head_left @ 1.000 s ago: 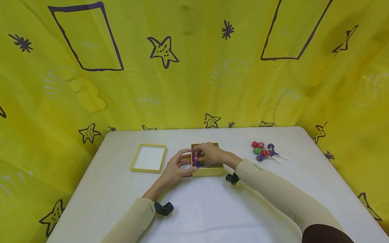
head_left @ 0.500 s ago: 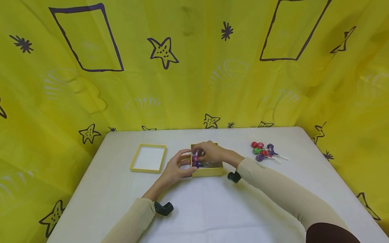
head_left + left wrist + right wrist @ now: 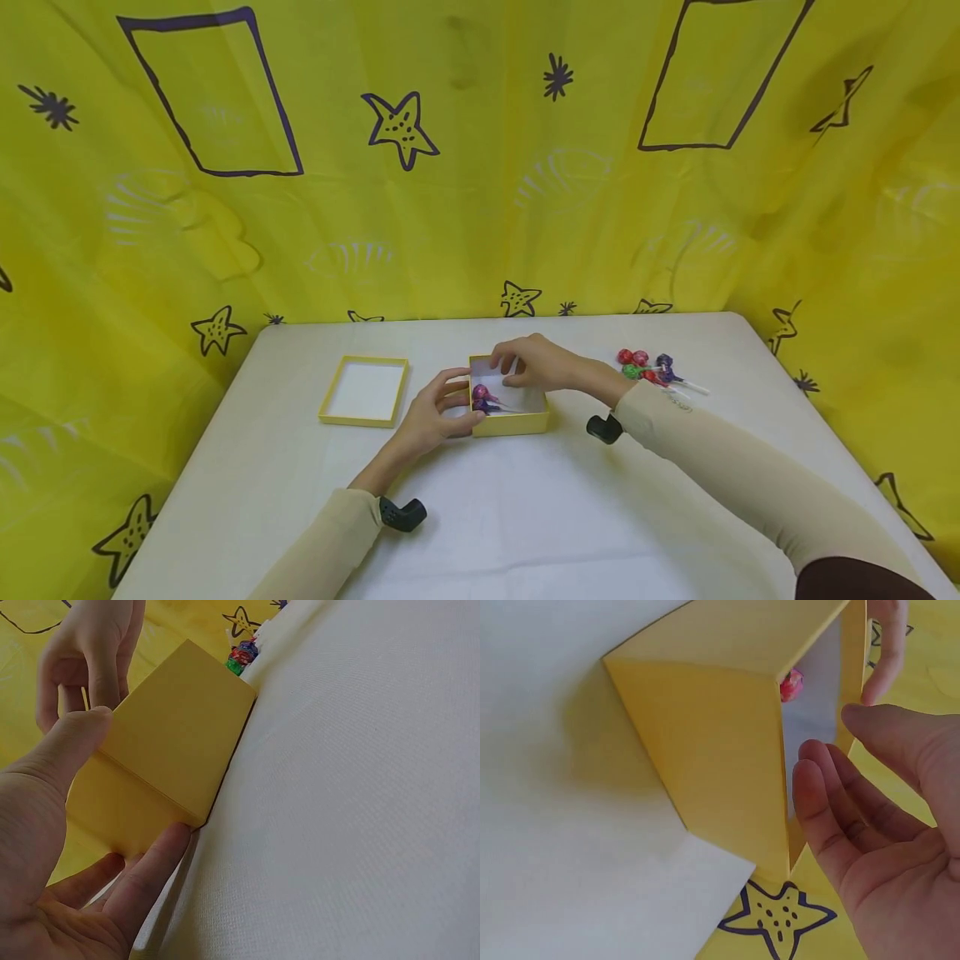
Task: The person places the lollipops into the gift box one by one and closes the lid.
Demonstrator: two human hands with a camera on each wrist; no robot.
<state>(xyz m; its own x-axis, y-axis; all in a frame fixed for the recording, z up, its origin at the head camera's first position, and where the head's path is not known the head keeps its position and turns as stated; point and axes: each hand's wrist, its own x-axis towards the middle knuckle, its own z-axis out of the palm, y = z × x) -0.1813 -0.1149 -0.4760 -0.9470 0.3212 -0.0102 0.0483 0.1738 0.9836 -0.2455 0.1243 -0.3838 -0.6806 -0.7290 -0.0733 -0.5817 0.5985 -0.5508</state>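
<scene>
Overall, a shallow yellow-rimmed square lid (image 3: 363, 392) lay hollow up near the white cloth-covered table (image 3: 585, 508)'s far-left corner. Your left hand (image 3: 438, 414) gripped the open yellow cardboard box (image 3: 513, 426) toward the far edge's middle; squeezing could have buckled it. Inside, leftward, lay a round pink-wrapped lollipop (image 3: 480, 391) and a purple-wrapped lollipop (image 3: 480, 406); a stray finger could have disturbed them. Your right hand (image 3: 542, 362) hovered above, half open, holding nothing; snagging the rim could have shifted everything. Overlapping sticks could have tangled the colourful wrapped lollipops (image 3: 651, 377) near the far-right corner.
</scene>
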